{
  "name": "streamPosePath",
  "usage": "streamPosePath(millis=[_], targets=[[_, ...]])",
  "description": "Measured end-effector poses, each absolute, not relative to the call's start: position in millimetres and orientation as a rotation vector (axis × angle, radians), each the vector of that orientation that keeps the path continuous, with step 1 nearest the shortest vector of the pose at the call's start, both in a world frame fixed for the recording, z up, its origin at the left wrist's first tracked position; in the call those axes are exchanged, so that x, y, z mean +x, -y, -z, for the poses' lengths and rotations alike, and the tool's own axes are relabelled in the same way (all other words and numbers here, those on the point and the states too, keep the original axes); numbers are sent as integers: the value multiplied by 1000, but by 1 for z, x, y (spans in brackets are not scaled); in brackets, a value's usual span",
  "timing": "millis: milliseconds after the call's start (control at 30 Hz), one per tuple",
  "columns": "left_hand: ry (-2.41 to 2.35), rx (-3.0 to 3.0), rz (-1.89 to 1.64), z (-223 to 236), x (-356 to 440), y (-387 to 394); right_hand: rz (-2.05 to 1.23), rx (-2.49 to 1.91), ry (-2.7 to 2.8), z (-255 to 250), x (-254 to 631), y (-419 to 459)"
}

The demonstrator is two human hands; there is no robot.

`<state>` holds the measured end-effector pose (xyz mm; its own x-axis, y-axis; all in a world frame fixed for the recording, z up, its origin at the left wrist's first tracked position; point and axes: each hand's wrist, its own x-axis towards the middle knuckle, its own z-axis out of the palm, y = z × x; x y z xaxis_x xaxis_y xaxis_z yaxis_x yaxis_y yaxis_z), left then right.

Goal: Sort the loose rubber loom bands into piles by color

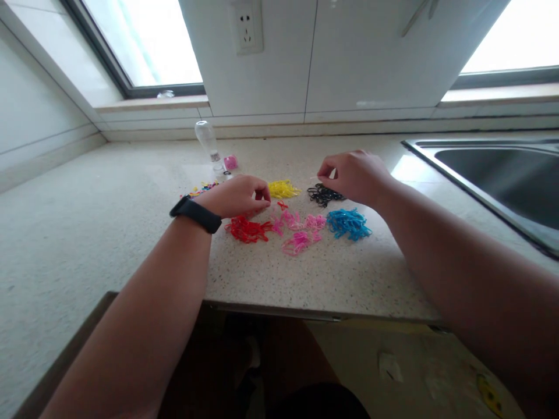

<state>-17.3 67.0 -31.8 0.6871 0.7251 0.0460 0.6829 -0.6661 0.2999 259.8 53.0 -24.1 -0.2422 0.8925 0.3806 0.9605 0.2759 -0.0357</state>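
Small rubber bands lie sorted by colour on the speckled counter. My left hand [247,195], with a dark watch on its wrist, hovers above the red bands [248,230] with fingertips pinched. Whether anything is in that pinch is too small to tell. Just right of it are the yellow bands [283,188] and a small orange-red band [282,205]. My right hand [351,174] is closed in a pinch over the black bands [323,195]; a thin pale strand [313,177] sticks out from its fingertips. Pink bands [301,230] and blue bands [349,224] lie nearer me.
A mixed-colour heap of bands [203,189] is partly hidden behind my left wrist. Behind it stand a clear bottle [206,139] and a small pink object [230,162]. A metal sink [425,145] is set into the counter [279,279] on the right.
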Motion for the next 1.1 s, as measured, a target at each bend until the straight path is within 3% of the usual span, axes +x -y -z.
streamPosePath(millis=[333, 567, 1100], targets=[[-1147, 2596, -192, 29, -17, -65, 223, -1584, 2235, 34, 268, -63], [-1133, 2574, -207, 32, -19, -66, -104, -1281, 2387, 42, 275, -71], [-1113, 2600, -231, 32, -20, -65, -221, -1351, 2389, 34, 289, -69]])
